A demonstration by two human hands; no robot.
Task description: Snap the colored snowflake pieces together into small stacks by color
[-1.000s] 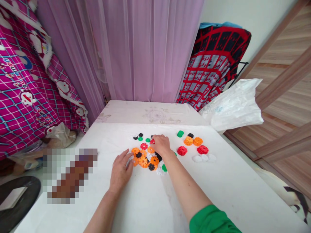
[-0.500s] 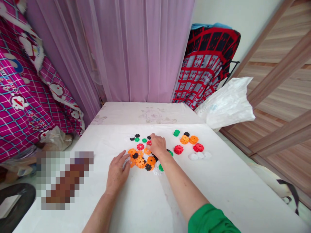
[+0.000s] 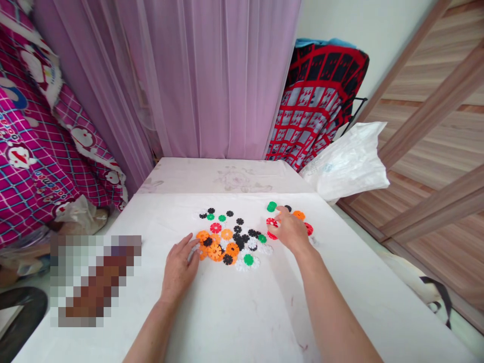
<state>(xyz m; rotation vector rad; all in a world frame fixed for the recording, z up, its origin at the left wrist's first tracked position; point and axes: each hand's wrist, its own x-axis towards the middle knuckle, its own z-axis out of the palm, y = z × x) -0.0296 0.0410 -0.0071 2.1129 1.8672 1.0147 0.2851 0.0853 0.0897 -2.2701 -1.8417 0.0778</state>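
Observation:
Notched plastic discs in orange, black, white, green and red lie in a loose pile, with orange discs (image 3: 215, 251) at its left side. My left hand (image 3: 180, 262) rests flat at the pile's left edge, fingers stretched out and apart, the tips by the orange discs. My right hand (image 3: 290, 228) is over the sorted groups on the right, its fingers closed on a red disc (image 3: 270, 222). Just below that disc is a stack of red discs (image 3: 271, 235). A green stack (image 3: 271, 206) sits beyond the fingers. My right hand partly hides the orange discs (image 3: 299, 215) and more red discs (image 3: 309, 229).
A white cloth covers the table (image 3: 227, 317). A white plastic bag (image 3: 348, 161) stands at its far right corner, before a wooden wardrobe (image 3: 427, 136). Purple curtains (image 3: 219, 75) hang behind. A blurred-out item (image 3: 100, 280) lies at the left edge.
My right hand has moved right from the mixed pile to the red stack, carrying a red disc. My left hand stays by the pile. The view has shifted slightly.

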